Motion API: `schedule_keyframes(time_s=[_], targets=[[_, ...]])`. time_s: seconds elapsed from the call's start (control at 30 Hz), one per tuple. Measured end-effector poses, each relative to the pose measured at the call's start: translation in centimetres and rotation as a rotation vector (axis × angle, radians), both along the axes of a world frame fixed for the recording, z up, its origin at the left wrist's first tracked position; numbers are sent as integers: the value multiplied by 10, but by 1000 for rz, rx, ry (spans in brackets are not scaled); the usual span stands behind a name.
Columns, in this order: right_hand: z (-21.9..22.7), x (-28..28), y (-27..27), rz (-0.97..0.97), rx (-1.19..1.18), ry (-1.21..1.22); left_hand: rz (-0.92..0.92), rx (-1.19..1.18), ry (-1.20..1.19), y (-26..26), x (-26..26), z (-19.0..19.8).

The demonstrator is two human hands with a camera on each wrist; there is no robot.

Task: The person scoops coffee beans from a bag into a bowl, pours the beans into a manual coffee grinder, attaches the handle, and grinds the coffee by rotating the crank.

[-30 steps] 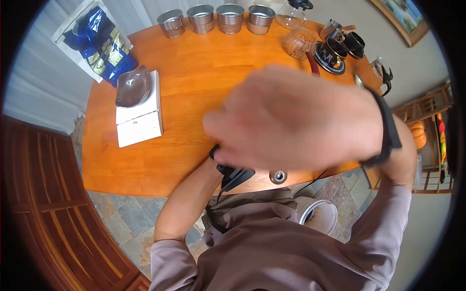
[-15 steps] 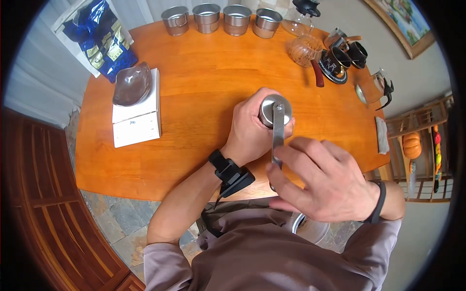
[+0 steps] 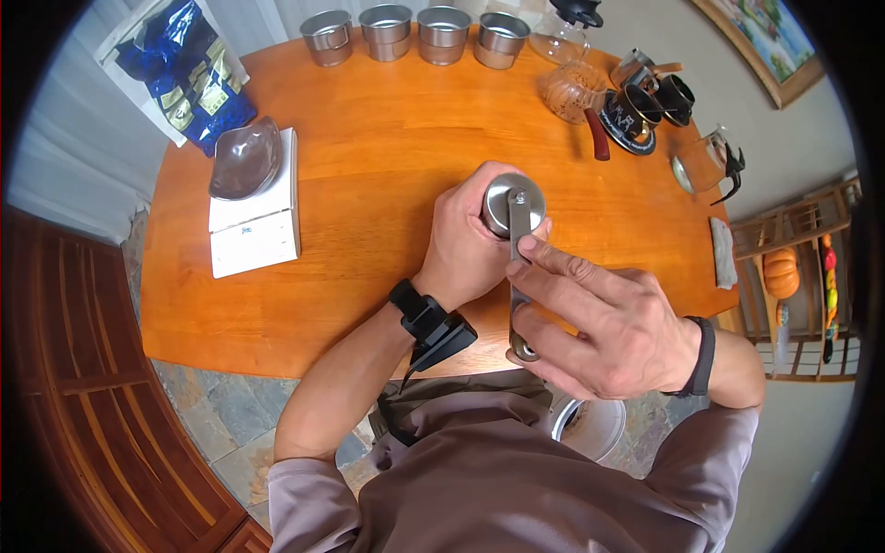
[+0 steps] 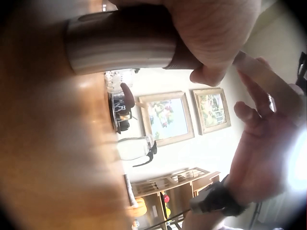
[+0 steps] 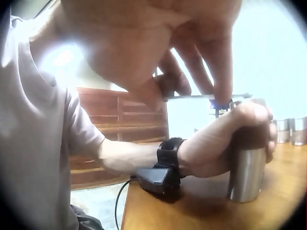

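The right hand (image 3: 608, 336), fingers slightly spread, touches the crank (image 3: 520, 221) of a metal grinder (image 3: 498, 208).
Just beyond its fingertips, the left hand (image 3: 464, 241) curls its fingers round the grinder; well past them stand metal cups (image 3: 442, 46).

The cylinder (image 5: 247, 175) and crank (image 3: 520, 221) look smooth metal, the table (image 3: 369, 184) glossy wood, the shirt (image 3: 516, 470) matt cloth.
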State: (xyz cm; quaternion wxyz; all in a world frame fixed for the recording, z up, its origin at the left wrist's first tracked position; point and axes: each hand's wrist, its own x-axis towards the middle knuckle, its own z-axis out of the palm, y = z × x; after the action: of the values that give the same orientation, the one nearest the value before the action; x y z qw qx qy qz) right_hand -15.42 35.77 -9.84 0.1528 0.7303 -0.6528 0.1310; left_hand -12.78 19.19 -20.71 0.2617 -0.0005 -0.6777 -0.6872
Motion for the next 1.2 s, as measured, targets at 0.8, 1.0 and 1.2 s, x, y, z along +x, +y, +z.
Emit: schedule_keyframes(time_s=[0.8,1.0,1.2], targets=[[32,-82,34,-402,487,-163,-39,-57,-12,-9,-3,-1],[6,-2,-18,16,248,163,-29,-14,-23,-2,-3,-2],[18,-69,-128,21,-3,22,-65,-110,-229,0,7,5]])
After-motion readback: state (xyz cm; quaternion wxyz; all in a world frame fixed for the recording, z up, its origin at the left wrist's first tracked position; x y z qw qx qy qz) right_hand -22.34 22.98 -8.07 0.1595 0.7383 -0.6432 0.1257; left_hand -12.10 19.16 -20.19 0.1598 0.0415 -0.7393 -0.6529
